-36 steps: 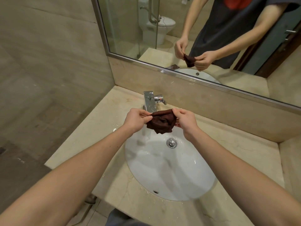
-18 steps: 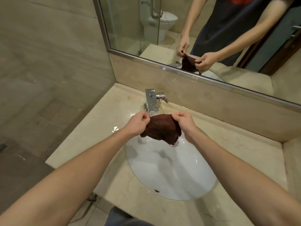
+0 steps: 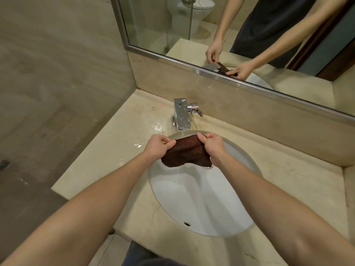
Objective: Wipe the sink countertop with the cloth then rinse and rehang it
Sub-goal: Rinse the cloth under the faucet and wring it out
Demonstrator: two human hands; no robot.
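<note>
Your left hand (image 3: 156, 148) and your right hand (image 3: 212, 145) both hold the dark brown terry cloth (image 3: 187, 152) just in front of the square chrome faucet (image 3: 181, 117), a little below its spout. The left fingers (image 3: 169, 144) are curled and clamped on the cloth's left upper corner. The right fingers (image 3: 203, 138) are bunched tight on the right upper corner, with the thumb pressed over them. Between your hands the top edge of the cloth is pulled fairly taut, and the rest of it hangs down in a loose curve toward you.

The cloth hangs over the back part of the white oval sink basin (image 3: 201, 198), which lies in front of the faucet, set into the beige marble worktop (image 3: 107, 156). The cloth's lower right edge and your right wrist hide most of the metal drain (image 3: 209, 166). You cannot tell from here whether water is running from the spout. The faucet's lever handle (image 3: 197, 111) sticks out to its right. Small puddles of water (image 3: 138, 144) shine on the worktop to the left of the faucet. Behind and above the faucet, the metal-framed wall mirror (image 3: 153, 22) reflects your arms and the cloth.
</note>
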